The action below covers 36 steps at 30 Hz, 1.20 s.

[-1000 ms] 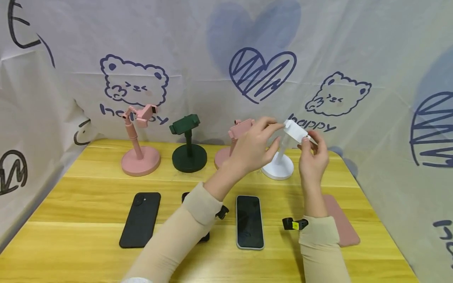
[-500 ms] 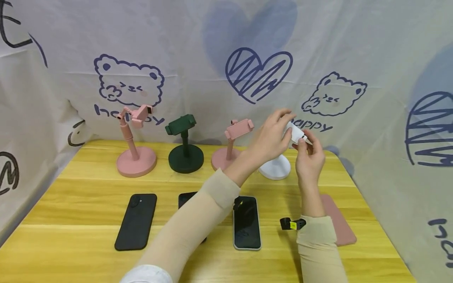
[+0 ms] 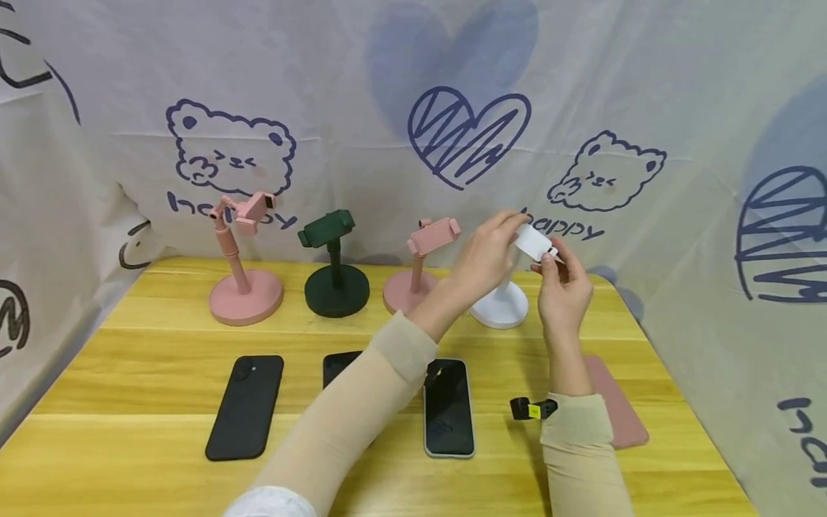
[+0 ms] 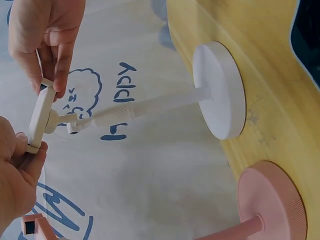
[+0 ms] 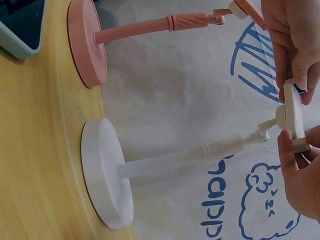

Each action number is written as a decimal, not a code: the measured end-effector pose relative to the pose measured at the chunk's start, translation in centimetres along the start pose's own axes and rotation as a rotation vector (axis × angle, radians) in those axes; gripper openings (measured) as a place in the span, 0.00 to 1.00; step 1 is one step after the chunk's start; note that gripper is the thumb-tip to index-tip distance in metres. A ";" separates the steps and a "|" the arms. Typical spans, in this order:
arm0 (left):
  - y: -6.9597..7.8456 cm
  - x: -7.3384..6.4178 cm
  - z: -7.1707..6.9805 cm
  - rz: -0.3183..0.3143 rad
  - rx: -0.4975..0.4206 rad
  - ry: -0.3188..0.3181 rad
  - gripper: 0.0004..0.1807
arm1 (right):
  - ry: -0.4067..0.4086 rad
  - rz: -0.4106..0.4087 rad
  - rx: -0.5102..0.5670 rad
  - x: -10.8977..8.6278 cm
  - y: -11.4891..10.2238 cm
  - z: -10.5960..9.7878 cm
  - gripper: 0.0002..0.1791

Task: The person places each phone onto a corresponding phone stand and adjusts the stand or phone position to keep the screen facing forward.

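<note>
A white phone stand (image 3: 500,304) stands at the right of the row, its round base (image 5: 107,175) on the table. Its white phone clamp (image 3: 533,243) tilts at the top of the pole (image 4: 160,104). My left hand (image 3: 484,251) pinches the clamp's left end between thumb and fingers, as the left wrist view shows. At the other end, the thumb and fingers of my right hand (image 3: 566,291) pinch the clamp's edge. Nothing sits in the clamp. To its left is a pink phone stand (image 3: 420,276), partly behind my left forearm.
Farther left stand a green phone stand (image 3: 336,287) and another pink phone stand (image 3: 242,294). Along the front lie a black phone (image 3: 245,408), a dark phone (image 3: 337,366) partly under my left arm, a light-edged phone (image 3: 449,416) and a pink phone (image 3: 617,406). Printed cloth (image 3: 362,172) hangs behind.
My left hand shifted right over the clamp, then back slightly to its left end. The clamp's white face shows more than half a second ago. My right hand has stayed on its end.
</note>
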<state>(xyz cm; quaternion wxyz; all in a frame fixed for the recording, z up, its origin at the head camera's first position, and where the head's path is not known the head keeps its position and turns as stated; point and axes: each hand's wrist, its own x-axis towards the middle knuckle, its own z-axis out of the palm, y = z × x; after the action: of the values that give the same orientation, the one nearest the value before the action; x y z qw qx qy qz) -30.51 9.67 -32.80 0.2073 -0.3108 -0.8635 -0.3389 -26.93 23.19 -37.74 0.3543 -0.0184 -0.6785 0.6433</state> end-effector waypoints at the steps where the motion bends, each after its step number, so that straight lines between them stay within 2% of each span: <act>1: -0.1 -0.1 0.0 -0.003 -0.005 0.005 0.23 | -0.001 -0.002 0.007 0.0 0.1 0.0 0.19; 9: -0.5 -0.4 0.5 -0.002 -0.085 0.056 0.22 | -0.012 -0.075 -0.032 0.3 0.6 -0.4 0.18; 12: -0.7 -0.5 0.7 -0.016 -0.101 0.076 0.21 | -0.047 -0.069 -0.038 0.3 0.9 -0.5 0.19; 18: -1.1 -0.7 1.1 -0.016 -0.133 0.100 0.21 | -0.088 0.028 -0.009 0.5 1.5 -0.5 0.27; 23: -1.3 -0.8 1.2 -0.015 -0.141 0.116 0.21 | -0.082 0.217 0.050 1.2 2.0 -0.3 0.26; 27: -1.3 -0.9 1.2 -0.001 -0.142 0.130 0.21 | -0.140 0.344 -0.004 1.9 2.8 0.0 0.24; 31: -1.4 -1.0 1.2 0.015 -0.154 0.138 0.21 | -0.215 0.367 -0.066 2.2 3.7 0.3 0.23; 36: -1.7 -1.1 1.2 0.033 -0.170 0.147 0.21 | -0.217 0.333 -0.128 2.2 4.6 0.7 0.21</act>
<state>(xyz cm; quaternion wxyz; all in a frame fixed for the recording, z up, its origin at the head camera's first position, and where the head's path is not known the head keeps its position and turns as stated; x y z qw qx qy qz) -31.04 9.18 -35.01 0.2487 -0.3158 -0.8088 -0.4292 -30.94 24.46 -40.73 0.1660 -0.0833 -0.7398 0.6467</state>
